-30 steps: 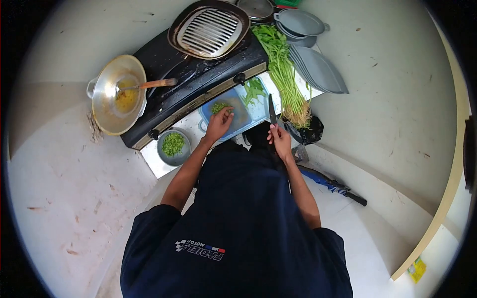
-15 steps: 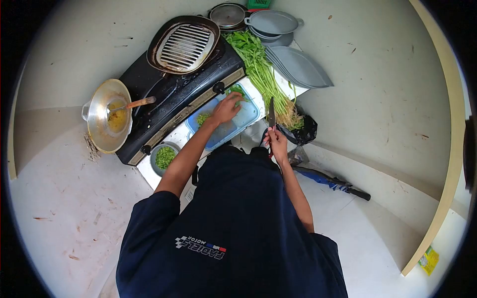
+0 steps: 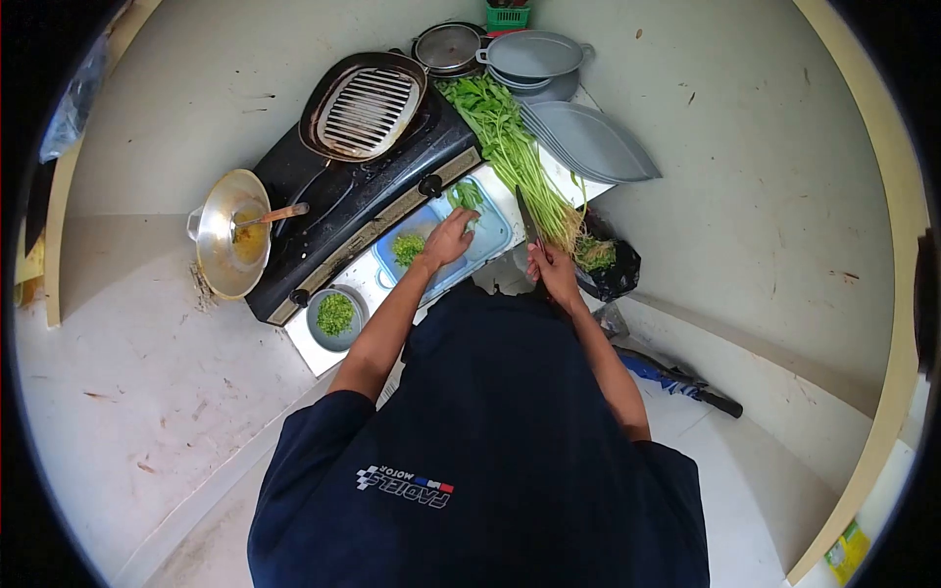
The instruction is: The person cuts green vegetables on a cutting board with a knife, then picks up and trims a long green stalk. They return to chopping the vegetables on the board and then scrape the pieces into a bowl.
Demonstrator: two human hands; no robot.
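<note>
My left hand point(image 3: 448, 240) is over a blue tray point(image 3: 498, 235), its bent fingers closed on a small bunch of celery leaves point(image 3: 465, 195). Finely chopped greens point(image 3: 408, 249) lie in the tray beside my left wrist. In my right hand point(image 3: 556, 276) is a knife point(image 3: 527, 216), its dark blade pointing up and away from me, to the right of the tray and apart from the leaves. A large bunch of leafy celery point(image 3: 510, 137) with roots lies right of the tray, beyond the knife. More chopped greens fill a grey bowl point(image 3: 335, 341) at the left.
Behind the tray stands a black stove point(image 3: 392, 162) with a grill pan point(image 3: 363, 108) and a wok point(image 3: 230, 235) holding a wooden-handled utensil. Grey plates point(image 3: 593, 142) and bowls point(image 3: 534, 55) are stacked at the back right. A black plastic bag point(image 3: 619, 274) hangs by the counter edge.
The camera view has shifted slightly. My left hand has drawn back from the far end of the tray, showing more leaves. The knife has tilted leftward in my right hand.
</note>
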